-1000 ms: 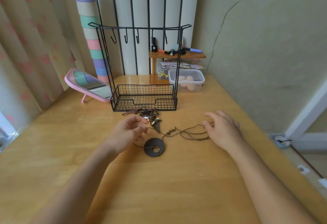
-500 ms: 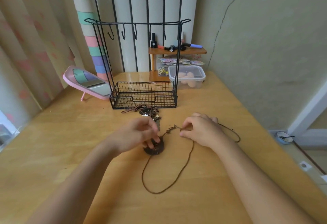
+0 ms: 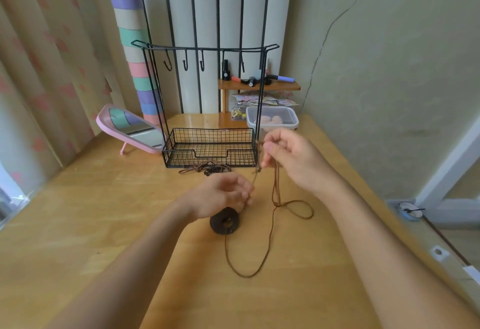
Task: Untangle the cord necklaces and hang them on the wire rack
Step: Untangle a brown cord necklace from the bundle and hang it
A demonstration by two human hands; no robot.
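A brown cord necklace (image 3: 270, 227) with a dark round ring pendant (image 3: 224, 221) runs between my hands over the wooden table (image 3: 78, 224). My right hand (image 3: 291, 157) pinches the cord near its knot and holds it above the table, in front of the rack's right post. My left hand (image 3: 223, 195) pinches the cord just above the pendant, which rests on the table. Slack cord loops lie below and to the right. A tangle of other cord necklaces (image 3: 207, 167) lies against the front of the black wire rack (image 3: 210, 147), whose top bar carries several bare hooks (image 3: 185, 62).
A pink tilted mirror (image 3: 130, 128) stands left of the rack. A clear lidded box (image 3: 272, 118) sits behind the rack on the right, with a small wooden shelf (image 3: 259, 85) of bottles and pens beyond it. A wall runs along the table's right side.
My right hand has taken hold of the cord and lifted it up toward the rack's right post. The cord was drawn out into a long loop on the table; my left hand shifted to the cord above the pendant.
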